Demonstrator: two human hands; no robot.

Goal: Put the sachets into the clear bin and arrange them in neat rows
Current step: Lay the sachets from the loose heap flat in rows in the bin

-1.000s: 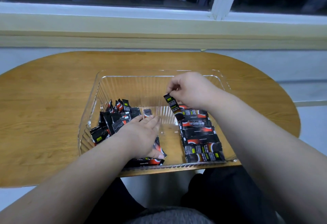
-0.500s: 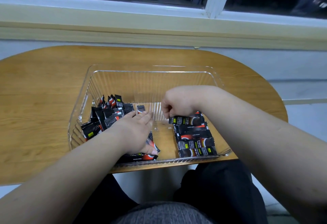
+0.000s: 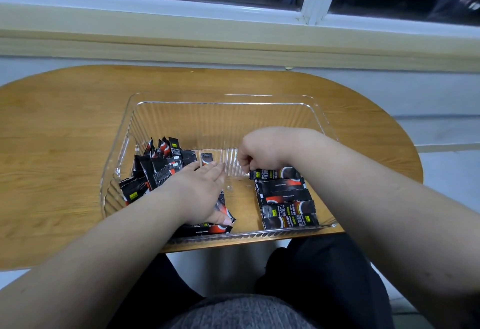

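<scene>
Pinching sachet [image 3: 275,173], right hand [image 3: 262,150], clear bin [image 3: 220,97]

The left forearm [image 3: 104,258] and right forearm [image 3: 376,198] are bare up to the frame edges, and the left hand [image 3: 197,191] and right hand [image 3: 262,150] are uncovered too. At six o'clock a grey, mottled knit top [image 3: 239,313] covers the torso. Plain black trousers [image 3: 324,276] clothe the legs, one thigh at about five o'clock, the other at seven.
</scene>
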